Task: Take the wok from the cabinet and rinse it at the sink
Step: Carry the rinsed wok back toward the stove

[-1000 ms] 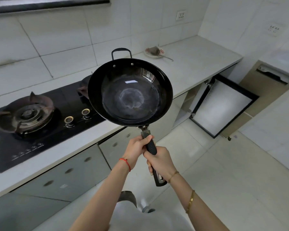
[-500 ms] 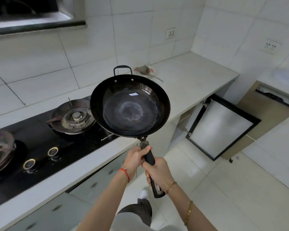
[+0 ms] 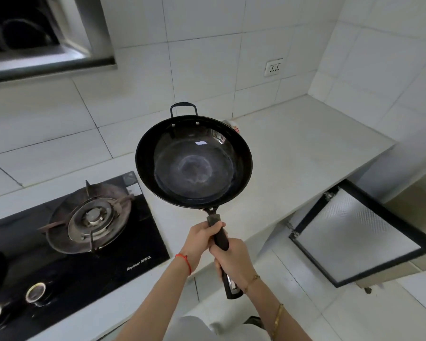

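A black wok [image 3: 193,161] with a long black handle and a small loop handle at its far rim is held up in the air over the white countertop [image 3: 293,153]. Its inside faces me and is empty, with a pale ring at the bottom. My left hand [image 3: 200,239] grips the handle just below the pan. My right hand [image 3: 234,262] grips the handle lower down, right behind the left. The open cabinet door [image 3: 354,235] hangs out below the counter at the right. No sink is in view.
A black gas hob [image 3: 67,242] with a burner [image 3: 90,220] and knobs lies at the left. A range hood [image 3: 47,40] hangs at the top left. A wall socket [image 3: 274,67] sits on the tiled wall. A small dish [image 3: 233,125] peeks out behind the wok.
The view has swung to the right and up along the counter, so the hob slid left. The wok stays in both hands, raised a little over the countertop.
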`<state>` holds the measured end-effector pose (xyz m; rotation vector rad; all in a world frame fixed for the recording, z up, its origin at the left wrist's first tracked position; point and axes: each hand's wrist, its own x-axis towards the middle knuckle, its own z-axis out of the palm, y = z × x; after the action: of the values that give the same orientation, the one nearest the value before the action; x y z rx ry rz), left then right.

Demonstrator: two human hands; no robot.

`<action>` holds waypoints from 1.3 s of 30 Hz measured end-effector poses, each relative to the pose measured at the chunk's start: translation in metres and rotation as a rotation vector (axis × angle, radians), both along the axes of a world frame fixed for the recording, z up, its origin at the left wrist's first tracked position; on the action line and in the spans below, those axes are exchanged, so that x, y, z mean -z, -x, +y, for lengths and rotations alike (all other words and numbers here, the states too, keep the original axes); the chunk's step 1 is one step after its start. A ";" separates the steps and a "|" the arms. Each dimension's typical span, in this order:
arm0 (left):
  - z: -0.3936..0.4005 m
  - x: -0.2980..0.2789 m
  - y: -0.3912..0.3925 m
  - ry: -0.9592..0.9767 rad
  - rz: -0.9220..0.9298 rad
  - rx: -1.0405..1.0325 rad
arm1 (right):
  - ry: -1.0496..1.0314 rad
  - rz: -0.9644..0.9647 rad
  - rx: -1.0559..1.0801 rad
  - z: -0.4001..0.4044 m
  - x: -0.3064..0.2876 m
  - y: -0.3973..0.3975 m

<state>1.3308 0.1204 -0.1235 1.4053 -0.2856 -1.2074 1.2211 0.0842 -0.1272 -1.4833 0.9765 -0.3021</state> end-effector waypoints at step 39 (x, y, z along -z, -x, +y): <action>-0.101 0.057 -0.021 -0.096 0.120 -0.338 | -0.132 0.105 -0.329 -0.130 0.056 -0.047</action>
<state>1.3522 0.0198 -0.1803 1.3911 0.0938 -1.0292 1.2679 -0.0456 -0.1836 -1.5213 0.8010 0.0771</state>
